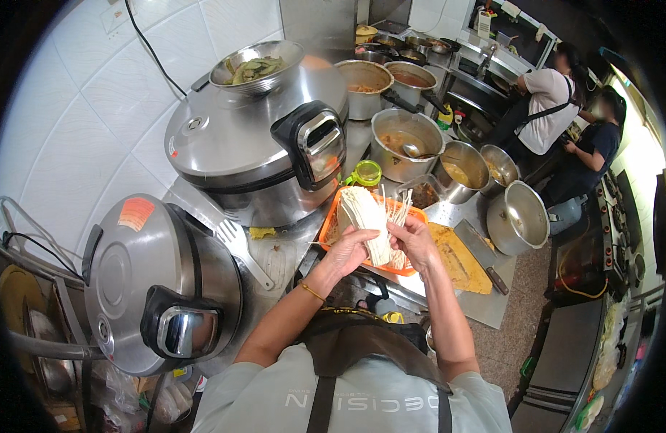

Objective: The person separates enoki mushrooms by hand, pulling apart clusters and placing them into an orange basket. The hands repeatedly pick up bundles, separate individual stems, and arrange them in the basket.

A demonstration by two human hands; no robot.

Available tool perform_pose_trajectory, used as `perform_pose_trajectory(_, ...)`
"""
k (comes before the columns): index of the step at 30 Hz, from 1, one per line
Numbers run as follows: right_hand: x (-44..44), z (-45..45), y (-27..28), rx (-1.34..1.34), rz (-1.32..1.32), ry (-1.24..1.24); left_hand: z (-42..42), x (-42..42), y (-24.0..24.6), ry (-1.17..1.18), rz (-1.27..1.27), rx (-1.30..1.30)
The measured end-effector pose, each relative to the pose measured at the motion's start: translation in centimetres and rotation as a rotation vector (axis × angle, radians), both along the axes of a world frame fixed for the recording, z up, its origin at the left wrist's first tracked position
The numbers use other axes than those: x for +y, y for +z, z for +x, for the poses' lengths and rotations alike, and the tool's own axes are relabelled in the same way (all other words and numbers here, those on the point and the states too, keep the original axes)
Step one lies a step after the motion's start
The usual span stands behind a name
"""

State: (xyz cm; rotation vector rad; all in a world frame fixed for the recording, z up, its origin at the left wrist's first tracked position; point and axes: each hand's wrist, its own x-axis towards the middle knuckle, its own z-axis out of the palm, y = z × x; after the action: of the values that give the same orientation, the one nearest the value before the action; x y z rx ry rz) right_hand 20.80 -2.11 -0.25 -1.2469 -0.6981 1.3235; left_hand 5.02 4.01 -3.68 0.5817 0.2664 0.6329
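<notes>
A thick bundle of white enoki mushrooms [364, 210] is held in my left hand [346, 253], thumb across its side. My right hand [418, 242] pinches a thinner, looser cluster of enoki strands [399, 205] right beside it. Both hands are over an orange plastic basket [328, 230], whose rim shows around the mushrooms. More pale strands hang below the fingers inside the basket; whether they are attached to the bundle is hard to tell.
Right of the basket, a cleaver [473, 249] lies on a worn yellow cutting board [446, 251]. Two large steel cookers [132, 260] stand at left, near a white slotted spatula [241, 246]. Several metal pots [406, 162] crowd the counter beyond. Two people [549, 103] stand farther off.
</notes>
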Motion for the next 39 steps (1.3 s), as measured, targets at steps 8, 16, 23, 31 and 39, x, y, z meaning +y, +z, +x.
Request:
perform_pose_trajectory(8,-0.3,2.9,-1.5,-0.035,0.039,-0.288,-0.3,0.9,-0.5,0.168,-0.115,0.048)
perform_pose_trajectory(16,-0.5,2.0,-3.7,-0.698,-0.119,-0.013,-2.0,0.3,0.1,0.117,-0.162,0.001)
perform_pose_trajectory(23,-1.1,-4.4,-0.5,-0.173,0.075,-0.108,-2.7,-0.4,0.5,0.106,-0.042,-0.063)
perform_pose_trajectory(31,-2.3,-4.0,0.1,-0.037,0.161,-0.196,-2.8,-1.0,0.8,0.073,-0.209,0.021)
perform_pose_trajectory(39,-0.8,-1.5,1.8,-0.157,-0.008,0.061,-2.0,-0.5,1.2,0.051,-0.029,0.076)
